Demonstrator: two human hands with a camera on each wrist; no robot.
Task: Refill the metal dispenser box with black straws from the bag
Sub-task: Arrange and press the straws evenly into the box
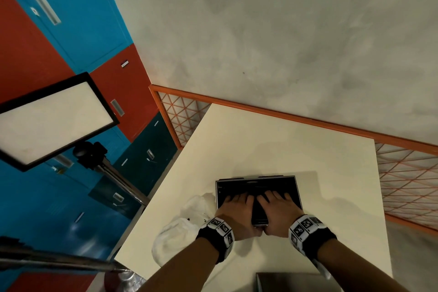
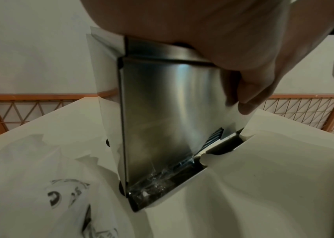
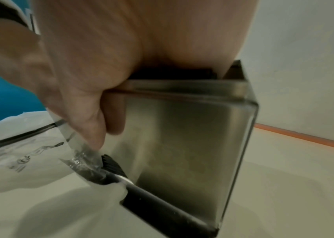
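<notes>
The metal dispenser box (image 1: 256, 179) stands on the cream table (image 1: 284, 144) with its top uncovered and black straws (image 1: 248, 188) inside. My left hand (image 1: 233, 206) and right hand (image 1: 276, 206) lie side by side over the near rim, fingers stretched flat onto the straws. In the wrist views the box front (image 2: 162, 112) (image 3: 182, 136) is shiny; each thumb (image 2: 249, 90) (image 3: 93, 128) runs down it. Ribbed straw ends (image 2: 215, 136) (image 3: 111, 162) show at the bottom tray, with crinkled clear wrap (image 3: 80, 157). The white bag (image 1: 184, 227) (image 2: 40, 185) lies left of the box.
A metal piece (image 1: 289, 282) sits at the table's near edge. An orange mesh railing (image 1: 403, 185) runs behind and right of the table. A light panel on a stand (image 1: 54, 118) and blue and red lockers (image 1: 71, 19) are on the left.
</notes>
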